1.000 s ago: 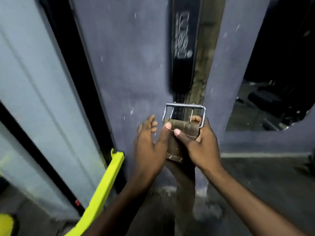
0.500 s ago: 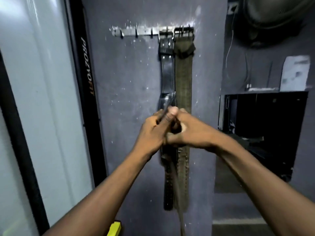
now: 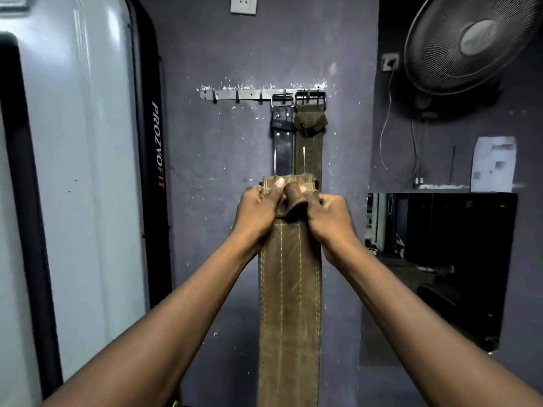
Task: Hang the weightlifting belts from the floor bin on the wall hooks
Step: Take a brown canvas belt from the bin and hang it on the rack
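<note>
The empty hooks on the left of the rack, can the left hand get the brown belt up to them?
Probably yes. The empty hooks are bare, with open wall between them and the left hand, which grips the brown belt below.

"PROZVOFIT" runs vertically in white and orange letters down the black frame post (image 3: 157,145) left of the wall.

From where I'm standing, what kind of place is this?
Probably a gym: a black leather belt and an olive one hang from a metal hook rail, beside a machine panel marked PROZVOFIT.
</note>
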